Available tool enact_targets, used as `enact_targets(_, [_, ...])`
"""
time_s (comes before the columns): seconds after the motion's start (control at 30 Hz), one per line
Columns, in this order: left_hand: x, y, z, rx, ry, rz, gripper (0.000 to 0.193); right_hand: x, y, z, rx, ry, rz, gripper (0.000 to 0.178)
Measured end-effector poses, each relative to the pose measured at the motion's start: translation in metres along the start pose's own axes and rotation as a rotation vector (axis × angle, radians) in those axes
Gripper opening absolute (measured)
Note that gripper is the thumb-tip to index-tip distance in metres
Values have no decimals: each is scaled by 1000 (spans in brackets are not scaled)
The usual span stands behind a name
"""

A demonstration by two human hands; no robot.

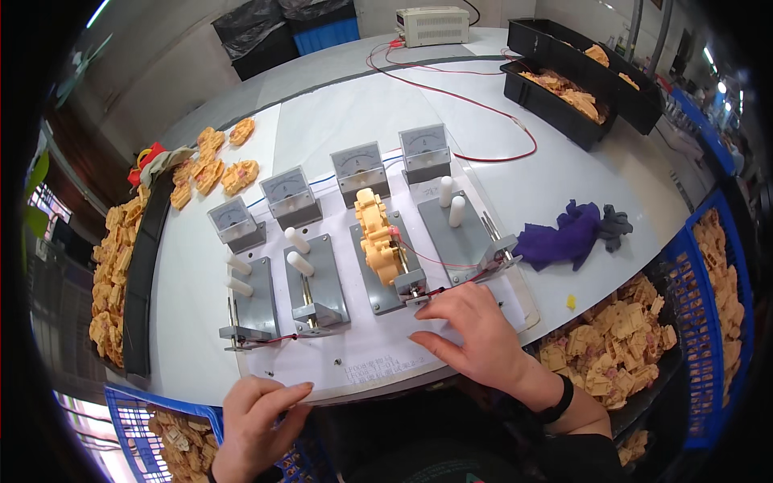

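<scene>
A pale orange plastic part [378,235] with a pinkish terminal sits on the third grey test fixture [366,283], a thin red wire next to it. My right hand [475,332] is just in front of that fixture's near-end metal bracket [412,286]. Its thumb and fingers are apart with nothing between them; whether a fingertip touches the bracket I cannot tell. At the table's front edge, my left hand [259,427] is loosely curled, thumb and forefinger apart, holding nothing visible. Other grey fixtures with white pegs [299,262] stand to either side. Analog meters [359,171] stand behind the row.
Loose orange parts [208,173] lie at the back left, beside a black bin of parts [137,282]. Purple gloves [560,240] lie at right. Black trays [555,101] and a power supply [432,28] with red leads stand at the back. Blue crates [699,322] of parts flank the table.
</scene>
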State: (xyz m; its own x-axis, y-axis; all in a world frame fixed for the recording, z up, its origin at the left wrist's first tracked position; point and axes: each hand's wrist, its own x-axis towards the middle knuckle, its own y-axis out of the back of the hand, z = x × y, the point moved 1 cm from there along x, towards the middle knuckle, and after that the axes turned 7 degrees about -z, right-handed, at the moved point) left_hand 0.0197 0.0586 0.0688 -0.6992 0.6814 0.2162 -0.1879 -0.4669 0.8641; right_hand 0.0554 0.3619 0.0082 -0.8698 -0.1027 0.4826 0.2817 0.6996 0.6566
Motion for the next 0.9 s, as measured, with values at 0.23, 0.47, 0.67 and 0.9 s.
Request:
enact_targets(0.23, [114,44,55,274,-288,-185,67,7,-4,-6,256,-36,99,47])
enact_targets(0.47, [200,-21,28,654,-633,-234,38,-1,-14,-4,352,36,108,35])
enact_targets(0.67, [206,18,47,498,-551,-224,34,7,-17,-1,310,128,182,42])
enact_targets(0.9, [158,-1,136,-485,-128,-626,57,-48,47,-25,622,19,193,76])
